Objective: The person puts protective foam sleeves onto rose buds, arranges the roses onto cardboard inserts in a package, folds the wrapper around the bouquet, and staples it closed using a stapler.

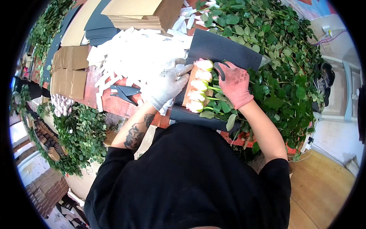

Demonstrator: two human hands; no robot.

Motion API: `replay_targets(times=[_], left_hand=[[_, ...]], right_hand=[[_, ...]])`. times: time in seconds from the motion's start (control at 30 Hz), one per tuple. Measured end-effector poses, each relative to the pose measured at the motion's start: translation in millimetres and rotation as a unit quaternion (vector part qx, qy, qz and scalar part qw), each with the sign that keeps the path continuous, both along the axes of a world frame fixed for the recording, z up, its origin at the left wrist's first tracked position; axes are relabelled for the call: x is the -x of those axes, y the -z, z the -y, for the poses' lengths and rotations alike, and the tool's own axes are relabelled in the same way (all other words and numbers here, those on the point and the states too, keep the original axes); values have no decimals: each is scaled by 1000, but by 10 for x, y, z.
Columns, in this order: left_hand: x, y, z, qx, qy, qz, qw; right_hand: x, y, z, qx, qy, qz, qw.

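Observation:
Several pale pink roses [197, 84] lie in a row on a brown cardboard strip [189, 90], heads to the left and stems to the right. Beneath them is a black corrugated sheet [223, 45]. My left hand [169, 84], in a light grey glove, rests with its fingers stretched out at the left edge of the strip. My right hand [235, 82], in a pink glove with dark fingertips, has its fingers curled closed just right of the top rose [204, 65], where its stem begins. The pinched part is mostly hidden by the fingers.
A black stapler [125, 93] lies left of my left hand, beside a heap of white paper pieces [129, 57]. Stacked cardboard [141, 15] stands behind. Leafy rose stems [278, 76] pile up on the right, and more foliage [84, 129] hangs at the lower left.

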State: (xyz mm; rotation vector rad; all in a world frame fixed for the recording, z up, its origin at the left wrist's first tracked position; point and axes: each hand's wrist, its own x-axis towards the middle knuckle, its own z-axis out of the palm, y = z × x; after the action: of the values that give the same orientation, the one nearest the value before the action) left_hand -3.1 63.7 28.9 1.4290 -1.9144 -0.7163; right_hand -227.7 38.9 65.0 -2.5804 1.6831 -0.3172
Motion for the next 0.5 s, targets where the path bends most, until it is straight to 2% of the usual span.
replay_targets(times=[0.27,0.37,0.5], left_hand=[[-25,87,15,-57,20,-80,995],[-9,82,-13,-60,6,-107,992],[-111,-357,-12,17,13,-26,999]], right_hand=[[2,-12,-13,61,-33,-16,997],[-12,-119,-12,94,-91,-68,989],[-50,-180,-7,62,-66,-86,992]])
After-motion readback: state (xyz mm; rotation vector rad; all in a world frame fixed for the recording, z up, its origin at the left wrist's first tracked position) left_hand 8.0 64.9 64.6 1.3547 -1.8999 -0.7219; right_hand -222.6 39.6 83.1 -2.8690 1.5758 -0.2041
